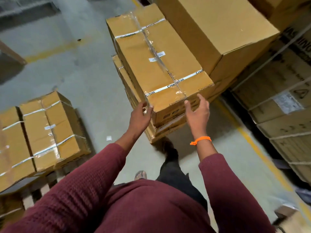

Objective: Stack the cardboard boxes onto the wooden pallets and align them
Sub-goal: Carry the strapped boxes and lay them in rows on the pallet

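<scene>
1. Head view: the biggest thing is a plain brown carton (218, 27), up beyond the right hand (197, 112) and off to its right.
2. Straight ahead of both hands there's a stack of cardboard boxes (159, 132) on the floor, with the top box (161, 64) right at the fingertips. It's brown card with shiny clear tape down its length, two white straps printed "Crompton" and a couple of little white labels. It sits a bit skewed on the box under it.
3. Well off to the left of the left hand (140, 115) are more strapped boxes (42, 132) side by side, on what looks like a wooden pallet (40, 187). It's blurry though.
4. Left hand: fingers relaxed, loosely cupped against the top box's near-left corner, no real grip.
5. Right hand: spread open at the box's near end. Can't tell if it's actually touching.
6. There's an orange wristband (200, 140) on the right wrist.
</scene>
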`<action>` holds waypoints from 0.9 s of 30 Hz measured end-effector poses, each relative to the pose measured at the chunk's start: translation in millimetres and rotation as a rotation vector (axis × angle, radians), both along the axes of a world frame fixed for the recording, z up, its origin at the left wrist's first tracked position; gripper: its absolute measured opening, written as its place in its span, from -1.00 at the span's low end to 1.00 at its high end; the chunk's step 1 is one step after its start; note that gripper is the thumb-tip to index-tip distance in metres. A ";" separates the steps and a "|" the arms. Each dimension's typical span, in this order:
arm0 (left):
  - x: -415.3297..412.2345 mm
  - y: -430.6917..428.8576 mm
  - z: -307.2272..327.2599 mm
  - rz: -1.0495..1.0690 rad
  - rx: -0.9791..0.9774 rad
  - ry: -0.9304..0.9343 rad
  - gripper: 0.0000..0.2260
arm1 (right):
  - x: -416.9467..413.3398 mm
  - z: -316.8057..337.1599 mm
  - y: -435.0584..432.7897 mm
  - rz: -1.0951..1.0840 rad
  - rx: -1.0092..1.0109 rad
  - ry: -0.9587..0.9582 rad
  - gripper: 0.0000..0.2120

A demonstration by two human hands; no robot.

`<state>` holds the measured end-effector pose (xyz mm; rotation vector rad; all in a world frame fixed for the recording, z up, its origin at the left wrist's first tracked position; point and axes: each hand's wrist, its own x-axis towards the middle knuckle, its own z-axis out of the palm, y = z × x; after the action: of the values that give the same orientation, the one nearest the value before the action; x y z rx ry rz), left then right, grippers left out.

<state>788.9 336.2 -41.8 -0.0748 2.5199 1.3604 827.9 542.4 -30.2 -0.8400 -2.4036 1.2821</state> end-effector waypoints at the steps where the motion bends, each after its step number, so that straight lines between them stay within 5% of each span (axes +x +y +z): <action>1: -15.0 9.5 3.7 0.063 0.019 -0.021 -0.47 | -19.9 2.5 15.5 -0.043 0.009 0.007 -0.44; 5: -64.9 36.8 2.8 0.293 0.047 -0.213 -0.45 | -82.4 7.8 71.4 -0.107 -0.076 -0.111 -0.31; 9: -81.6 53.0 -6.9 0.480 0.099 -0.282 -0.54 | -103.0 -1.2 93.7 -0.031 -0.102 -0.175 -0.42; 14: -88.5 12.4 8.6 0.657 0.048 -0.214 -0.36 | -118.6 -3.9 89.2 0.163 -0.096 -0.256 -0.47; 17: -84.6 -23.6 24.7 0.669 -0.034 -0.152 -0.50 | -128.9 2.4 67.4 0.259 -0.230 -0.294 -0.42; 27: -19.6 -119.1 60.6 0.710 -0.133 0.030 -0.68 | -77.3 27.7 -30.9 0.333 -0.206 -0.243 -0.37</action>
<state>769.3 217.1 18.8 -1.0664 2.7193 1.4003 750.6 511.5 -2.5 -0.7031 -2.7247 1.6600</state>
